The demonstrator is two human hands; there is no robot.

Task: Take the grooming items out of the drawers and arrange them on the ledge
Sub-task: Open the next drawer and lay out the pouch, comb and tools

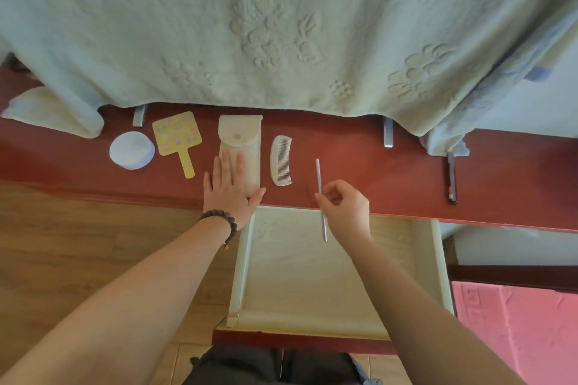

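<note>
On the red-brown ledge lie, from left to right, a round white compact, a yellow hand mirror, a cream pouch and a white comb. My left hand rests flat with straight fingers on the pouch's near end. My right hand pinches a thin silver stick, which points away from me over the ledge's front edge, to the right of the comb. Below, an open drawer shows a bare pale lining.
A pale green embossed bedspread hangs over the back of the ledge. A dark pen-like item lies at the ledge's right. Wood floor is to the left, a pink mat to the lower right.
</note>
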